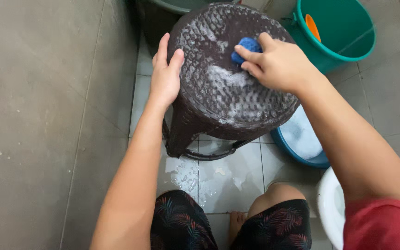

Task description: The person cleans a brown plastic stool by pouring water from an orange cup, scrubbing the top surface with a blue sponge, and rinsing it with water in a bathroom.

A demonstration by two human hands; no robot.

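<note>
Wet grey tiles (230, 178) carry a dark woven stool (223, 74), soapy on top. Left hand (165, 76) clasps its left rim. Right hand (278, 65) pinches a blue sponge (246, 47) against the seat. Green bucket (343, 32) and blue basin (302, 146) sit just beside.

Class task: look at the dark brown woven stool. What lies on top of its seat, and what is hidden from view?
On the stool: white soap foam, a blue scrubber pressed by the right hand, and the left hand gripping the rim. The seat beneath hands and scrubber is covered.
</note>
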